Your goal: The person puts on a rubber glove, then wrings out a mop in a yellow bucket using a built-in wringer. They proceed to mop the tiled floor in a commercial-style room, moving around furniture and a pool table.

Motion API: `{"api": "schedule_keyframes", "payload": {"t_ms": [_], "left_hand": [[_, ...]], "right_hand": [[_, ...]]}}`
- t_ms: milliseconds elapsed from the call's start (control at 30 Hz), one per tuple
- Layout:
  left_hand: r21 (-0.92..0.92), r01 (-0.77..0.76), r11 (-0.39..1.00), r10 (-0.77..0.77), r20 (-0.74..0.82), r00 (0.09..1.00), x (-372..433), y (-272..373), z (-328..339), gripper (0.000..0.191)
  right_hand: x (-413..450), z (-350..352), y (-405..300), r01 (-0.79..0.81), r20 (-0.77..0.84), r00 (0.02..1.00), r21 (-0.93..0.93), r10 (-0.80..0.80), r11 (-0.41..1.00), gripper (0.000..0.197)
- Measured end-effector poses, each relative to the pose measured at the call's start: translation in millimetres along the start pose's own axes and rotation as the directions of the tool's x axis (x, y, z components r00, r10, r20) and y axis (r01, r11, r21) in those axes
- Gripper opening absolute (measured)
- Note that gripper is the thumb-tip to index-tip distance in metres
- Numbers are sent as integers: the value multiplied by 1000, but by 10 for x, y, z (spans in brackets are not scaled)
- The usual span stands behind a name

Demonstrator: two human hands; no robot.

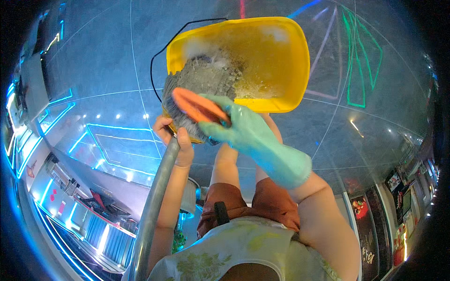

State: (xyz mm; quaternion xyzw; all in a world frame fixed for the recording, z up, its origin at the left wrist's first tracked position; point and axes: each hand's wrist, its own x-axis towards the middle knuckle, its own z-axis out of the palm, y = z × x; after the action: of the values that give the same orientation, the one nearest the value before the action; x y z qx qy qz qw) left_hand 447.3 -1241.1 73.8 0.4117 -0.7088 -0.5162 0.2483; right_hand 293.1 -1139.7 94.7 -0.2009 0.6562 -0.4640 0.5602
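Note:
My right hand (242, 130), in a light green rubber glove, grips an orange scrubbing brush (200, 105). The brush lies against the grey string mop head (207, 79), its bristles mostly hidden. My bare left hand (177, 135) is closed around the mop where the head meets the metal pole (154, 196). That pole runs down past my left arm. Beneath the mop is a yellow bucket (300, 66) with soapy water and white foam in it. The mop head hangs over the bucket's left end, its far strands in the foam.
A thin black bucket handle (152, 70) loops out on the left. Grey tiled floor (105, 63) reflects coloured light strips. My legs (225, 165) are just below the bucket. A motorcycle (109, 205) stands at the lower left; dark posters (365, 224) line the lower right.

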Motion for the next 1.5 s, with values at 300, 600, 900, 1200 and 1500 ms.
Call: {"api": "schedule_keyframes", "payload": {"t_ms": [300, 600, 900, 1200, 1500], "left_hand": [[93, 43, 995, -43, -4, 999, -114, 255, -176, 39], [182, -12, 983, -32, 236, 971, 134, 420, -7, 20], [115, -6, 993, -14, 175, 985, -30, 978, -353, 20], [-26, 94, 995, -87, 201, 976, -92, 1405, -653, 25], [53, 262, 964, -261, -18, 965, -430, 1704, -902, 32]], "right_hand": [[978, 89, 1028, -187, -177, 971, -127, 163, 974, 56], [764, -539, 647, -159, -288, 954, -236, 88, 959, 55], [-206, -121, -210, -88, 115, 992, 337, 51, 938, 62], [-105, 271, -305, -214, 107, 973, 72, 206, 974, 64], [467, 434, 394, -176, 145, 969, -173, 201, 969, 56]]}}
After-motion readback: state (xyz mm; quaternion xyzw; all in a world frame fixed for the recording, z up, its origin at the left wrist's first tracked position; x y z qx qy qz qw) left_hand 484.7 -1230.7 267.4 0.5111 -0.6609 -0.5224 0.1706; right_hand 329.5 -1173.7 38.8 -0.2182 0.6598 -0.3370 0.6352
